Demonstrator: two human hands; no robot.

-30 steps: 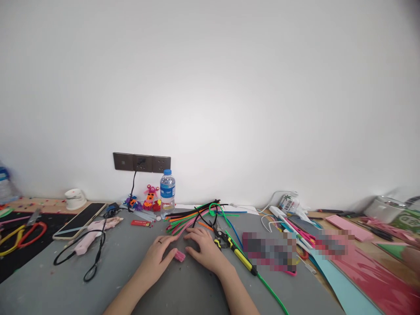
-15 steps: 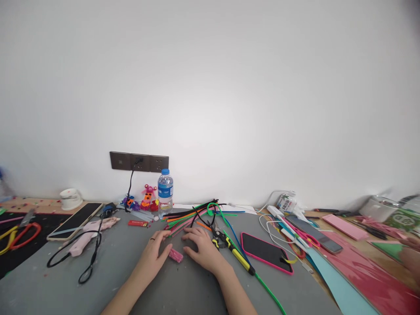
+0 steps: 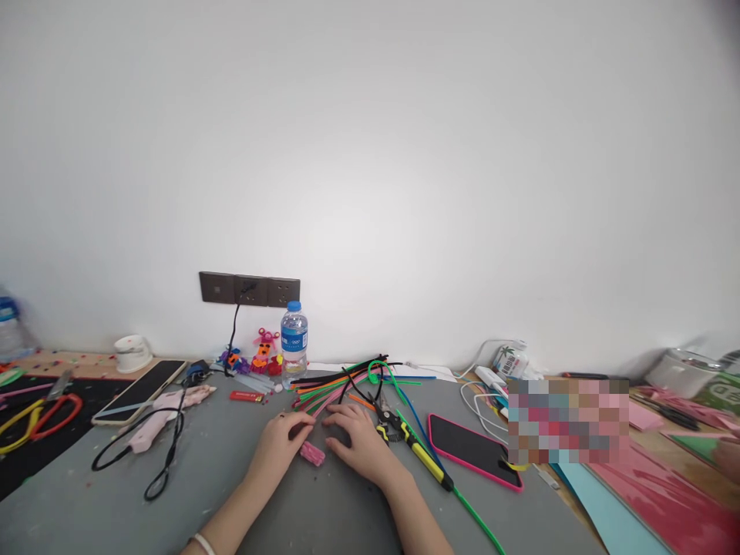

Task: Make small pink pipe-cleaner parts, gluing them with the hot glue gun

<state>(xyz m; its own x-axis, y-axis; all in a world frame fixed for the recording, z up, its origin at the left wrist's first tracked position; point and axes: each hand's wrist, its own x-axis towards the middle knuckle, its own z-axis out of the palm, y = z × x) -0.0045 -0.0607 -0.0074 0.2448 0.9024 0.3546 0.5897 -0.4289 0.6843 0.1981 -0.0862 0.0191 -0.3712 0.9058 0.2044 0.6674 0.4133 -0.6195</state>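
My left hand (image 3: 278,449) and my right hand (image 3: 359,445) rest side by side on the grey mat (image 3: 173,501), fingers curled down onto the surface. A small pink fuzzy piece (image 3: 312,453) lies between them, touching the left fingertips. A bundle of coloured pipe cleaners (image 3: 341,379) fans out just beyond my fingers. Pliers with yellow and black handles (image 3: 413,451) lie right beside my right hand.
A pink-cased phone (image 3: 474,449) lies right of the pliers. A water bottle (image 3: 294,337), small pipe-cleaner figures (image 3: 263,351) and a wall socket strip (image 3: 250,289) stand at the back. A pink glue gun (image 3: 156,416) with black cord, another phone (image 3: 140,389) and scissors (image 3: 40,412) lie left.
My hands have stayed almost where they were; the left fingers have curled closer over the pink piece. The view has shifted slightly.
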